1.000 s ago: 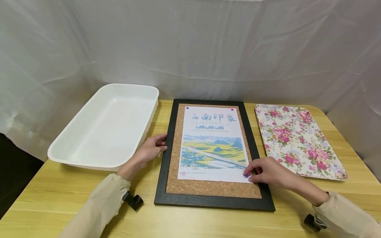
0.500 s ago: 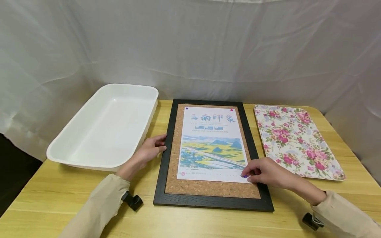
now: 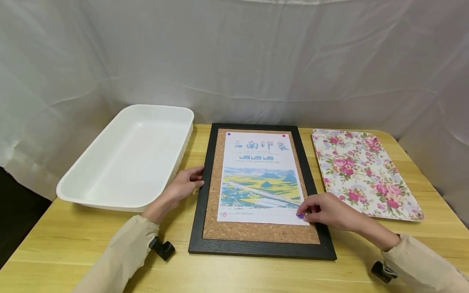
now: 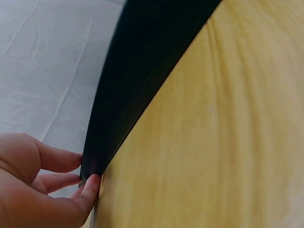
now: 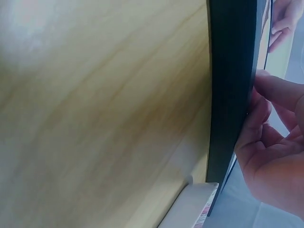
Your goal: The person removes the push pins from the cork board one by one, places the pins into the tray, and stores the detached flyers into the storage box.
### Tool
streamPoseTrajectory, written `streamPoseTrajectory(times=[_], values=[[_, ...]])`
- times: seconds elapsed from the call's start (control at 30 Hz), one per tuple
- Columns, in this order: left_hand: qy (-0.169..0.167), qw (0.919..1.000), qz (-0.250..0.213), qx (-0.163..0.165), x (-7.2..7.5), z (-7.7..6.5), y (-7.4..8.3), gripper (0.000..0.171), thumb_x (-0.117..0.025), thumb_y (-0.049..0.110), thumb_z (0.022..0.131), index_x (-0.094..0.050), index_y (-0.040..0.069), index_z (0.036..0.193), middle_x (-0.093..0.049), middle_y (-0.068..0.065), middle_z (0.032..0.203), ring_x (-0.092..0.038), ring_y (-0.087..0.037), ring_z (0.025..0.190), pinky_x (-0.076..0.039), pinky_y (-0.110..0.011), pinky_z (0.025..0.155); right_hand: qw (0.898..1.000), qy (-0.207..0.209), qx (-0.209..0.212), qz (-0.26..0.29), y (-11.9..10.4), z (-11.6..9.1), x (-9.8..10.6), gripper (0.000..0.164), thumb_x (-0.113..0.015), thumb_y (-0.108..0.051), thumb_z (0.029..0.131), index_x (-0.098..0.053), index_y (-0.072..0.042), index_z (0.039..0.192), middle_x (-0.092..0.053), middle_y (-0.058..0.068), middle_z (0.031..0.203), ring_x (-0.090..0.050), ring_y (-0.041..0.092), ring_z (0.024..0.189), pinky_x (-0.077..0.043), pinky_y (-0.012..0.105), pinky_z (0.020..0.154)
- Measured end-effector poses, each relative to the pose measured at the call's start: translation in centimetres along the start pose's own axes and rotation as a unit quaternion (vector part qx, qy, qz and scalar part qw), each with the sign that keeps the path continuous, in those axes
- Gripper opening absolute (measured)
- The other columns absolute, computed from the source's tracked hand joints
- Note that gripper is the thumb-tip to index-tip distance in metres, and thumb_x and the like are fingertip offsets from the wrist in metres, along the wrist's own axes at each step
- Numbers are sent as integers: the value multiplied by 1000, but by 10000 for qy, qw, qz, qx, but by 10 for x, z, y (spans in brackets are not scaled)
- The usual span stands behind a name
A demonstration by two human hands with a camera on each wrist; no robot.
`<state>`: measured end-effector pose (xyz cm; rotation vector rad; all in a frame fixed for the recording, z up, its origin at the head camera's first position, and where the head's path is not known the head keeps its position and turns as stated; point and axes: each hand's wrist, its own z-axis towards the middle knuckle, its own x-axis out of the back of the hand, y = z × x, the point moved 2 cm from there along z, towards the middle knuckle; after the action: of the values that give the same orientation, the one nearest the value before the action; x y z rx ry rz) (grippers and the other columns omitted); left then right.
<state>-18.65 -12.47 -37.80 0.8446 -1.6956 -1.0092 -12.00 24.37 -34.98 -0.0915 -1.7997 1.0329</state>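
Observation:
Between the thumb and fingers of my right hand (image 3: 326, 211) I pinch a small purple pushpin (image 3: 301, 216) at the lower right corner of a printed poster (image 3: 258, 175). The poster lies on a black-framed cork board (image 3: 260, 233), flat on the table. A purple pin (image 3: 229, 134) sits in its upper left corner, a pink one (image 3: 283, 136) in its upper right. My left hand (image 3: 185, 184) rests its fingertips against the outer left edge of the frame; the left wrist view shows thumb and fingers at the frame (image 4: 128, 85). In the right wrist view, my fingers hide the pin.
A deep white plastic tub (image 3: 126, 162) stands left of the board, beside my left forearm. To the right lies a floral tray (image 3: 366, 175) close to my right hand. A pale cloth (image 3: 242, 61) hangs behind the wooden table (image 3: 234, 272).
The right hand stays at the poster's corner, its fingers a little shifted over the pushpin. The left hand keeps its place at the frame. The whole view shifts slightly.

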Motion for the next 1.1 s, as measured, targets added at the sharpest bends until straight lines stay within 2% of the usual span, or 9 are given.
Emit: streamPoseTrajectory(times=[0.27,0.5,0.77,1.1], values=[[4,10000,-6,9,1,-1,0,54,-50,0,90,-30,2,141,-49,-17,121,-45,-27,110,-41,-36,83,9992,167,231,-294,0,-1,-1,14,-64,-5,82,-70,-14,91,-60,-11,77,-49,4,58,-43,24,51],[6,10000,-7,-19,1,-1,0,54,-50,0,90,-31,2,140,-49,-17,121,-45,-27,110,-41,-36,83,9958,329,636,-568,-2,-1,-4,11,-65,-7,83,-71,-13,91,-61,-5,81,-49,1,60,-43,22,52],[23,10000,-29,6,1,-1,0,54,-50,-2,90,-31,1,140,-50,-17,120,-45,-27,109,-41,-34,81,9963,353,479,-625,-3,-2,-5,9,-65,-10,83,-70,-14,90,-62,-6,82,-47,0,58,-41,22,52],[43,10000,3,-8,1,-1,0,54,-50,-1,90,-31,1,140,-50,-17,120,-46,-27,109,-41,-34,80,9982,222,297,-475,-2,-1,-5,12,-64,-6,83,-69,-14,90,-59,-13,75,-46,1,54,-41,22,49]])
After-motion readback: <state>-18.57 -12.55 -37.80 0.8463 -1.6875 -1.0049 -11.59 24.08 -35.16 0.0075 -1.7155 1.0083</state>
